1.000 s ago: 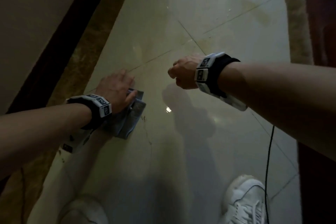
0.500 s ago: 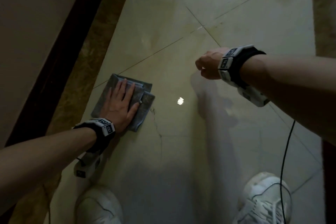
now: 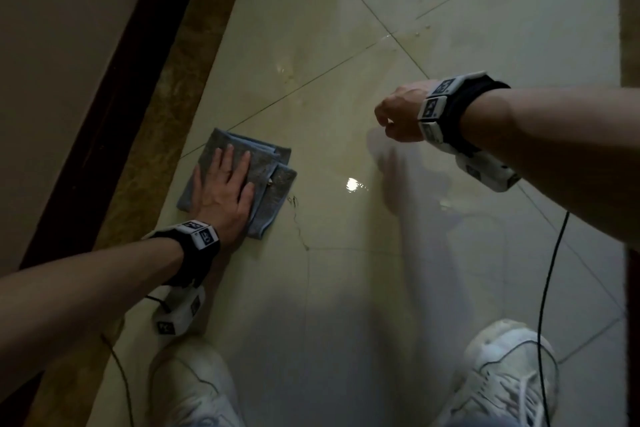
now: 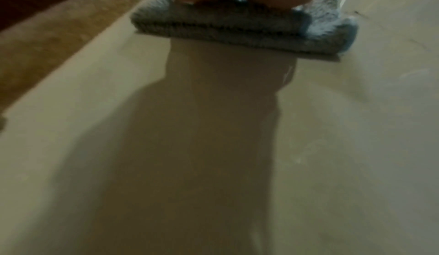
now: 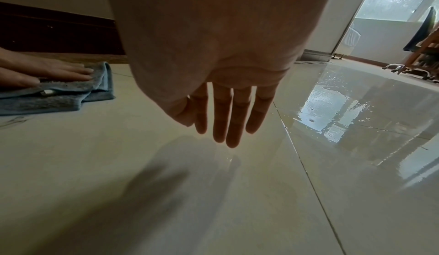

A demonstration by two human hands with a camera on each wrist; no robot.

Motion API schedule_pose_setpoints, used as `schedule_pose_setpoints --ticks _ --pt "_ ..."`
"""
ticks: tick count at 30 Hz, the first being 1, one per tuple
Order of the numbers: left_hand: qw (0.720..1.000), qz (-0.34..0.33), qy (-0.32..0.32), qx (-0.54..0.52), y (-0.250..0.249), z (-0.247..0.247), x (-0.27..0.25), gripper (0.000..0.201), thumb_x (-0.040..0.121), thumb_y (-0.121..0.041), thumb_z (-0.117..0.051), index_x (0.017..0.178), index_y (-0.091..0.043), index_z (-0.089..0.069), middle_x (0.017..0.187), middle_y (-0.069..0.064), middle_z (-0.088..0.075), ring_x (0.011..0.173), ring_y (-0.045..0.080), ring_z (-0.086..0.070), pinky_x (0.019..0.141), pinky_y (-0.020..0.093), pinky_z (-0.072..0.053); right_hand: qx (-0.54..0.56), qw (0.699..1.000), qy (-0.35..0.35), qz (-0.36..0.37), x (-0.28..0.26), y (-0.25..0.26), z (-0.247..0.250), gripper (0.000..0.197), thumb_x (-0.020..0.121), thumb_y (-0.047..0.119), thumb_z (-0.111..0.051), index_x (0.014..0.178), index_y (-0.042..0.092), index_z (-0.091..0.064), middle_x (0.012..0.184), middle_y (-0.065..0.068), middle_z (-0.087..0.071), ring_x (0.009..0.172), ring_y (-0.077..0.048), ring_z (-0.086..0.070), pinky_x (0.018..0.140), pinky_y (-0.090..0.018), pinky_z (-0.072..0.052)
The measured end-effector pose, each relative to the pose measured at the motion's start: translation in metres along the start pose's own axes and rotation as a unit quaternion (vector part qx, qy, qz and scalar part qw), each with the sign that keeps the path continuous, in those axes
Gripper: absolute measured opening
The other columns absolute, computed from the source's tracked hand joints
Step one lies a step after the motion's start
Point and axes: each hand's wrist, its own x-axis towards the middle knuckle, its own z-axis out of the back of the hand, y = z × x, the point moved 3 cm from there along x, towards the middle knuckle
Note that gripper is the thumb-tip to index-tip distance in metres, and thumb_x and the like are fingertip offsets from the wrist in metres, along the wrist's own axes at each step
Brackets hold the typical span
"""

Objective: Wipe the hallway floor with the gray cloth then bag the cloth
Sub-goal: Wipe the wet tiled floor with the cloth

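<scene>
I'm mid-wipe: my flat left hand point(image 3: 225, 198) presses the gray cloth point(image 3: 273, 180) near the floor's point(image 3: 346, 288) left edge; my right hand point(image 3: 398, 118) hangs relaxed, empty. Next, sweep rightward.

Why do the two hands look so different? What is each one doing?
The left hand lies flat, fingers straight, pressing the gray cloth onto the floor; the right hand hangs in the air and touches nothing. The left hand is beside the brown border strip; the right hand is out over the middle tiles. Both are bare, and both wear a wrist camera.
</scene>
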Motion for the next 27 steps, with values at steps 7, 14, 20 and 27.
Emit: schedule_pose_setpoints --ticks 7,14,20,27 --pt "0.999 0.004 -0.020 -0.038 0.020 0.012 -0.001 0.074 0.093 -0.052 -0.027 0.157 -0.020 -0.011 0.164 0.009 0.000 0.151 0.025 0.002 0.122 0.041 -0.006 0.013 1.000 0.001 0.008 0.007 0.016 0.007 0.027 0.090 0.032 -0.053 0.110 0.020 -0.066 0.102 -0.012 -0.065 0.084 -0.035 -0.065 0.071 -0.035 -0.055" --pt "0.996 0.051 0.067 0.010 -0.013 -0.006 -0.013 0.066 0.103 -0.044 -0.018 0.154 -0.020 0.017 0.161 0.007 0.021 0.149 0.023 0.018 0.121 0.042 0.009 0.001 1.000 -0.001 0.023 0.012 0.022 0.010 0.026 0.091 0.033 -0.053 0.110 0.021 -0.066 0.104 -0.011 -0.064 0.087 -0.035 -0.065 0.072 -0.033 -0.052" --pt "0.995 0.059 0.082 0.014 -0.047 -0.012 -0.013 0.073 0.100 -0.055 -0.014 0.151 -0.021 0.025 0.157 0.007 0.033 0.145 0.026 0.028 0.119 0.047 0.012 0.014 1.000 -0.017 0.006 0.012 0.005 0.016 0.026 0.091 0.032 -0.053 0.111 0.021 -0.066 0.098 -0.011 -0.064 0.081 -0.035 -0.064 0.063 -0.030 -0.048" --pt "0.986 -0.095 0.130 0.050 -0.114 -0.013 -0.004 0.078 0.097 -0.062 -0.017 0.149 -0.025 0.028 0.155 0.006 0.037 0.142 0.026 0.035 0.118 0.048 0.015 0.007 1.000 -0.003 0.001 0.004 -0.001 0.003 0.027 0.092 0.032 -0.053 0.113 0.021 -0.067 0.104 -0.012 -0.064 0.087 -0.035 -0.064 0.065 -0.031 -0.048"
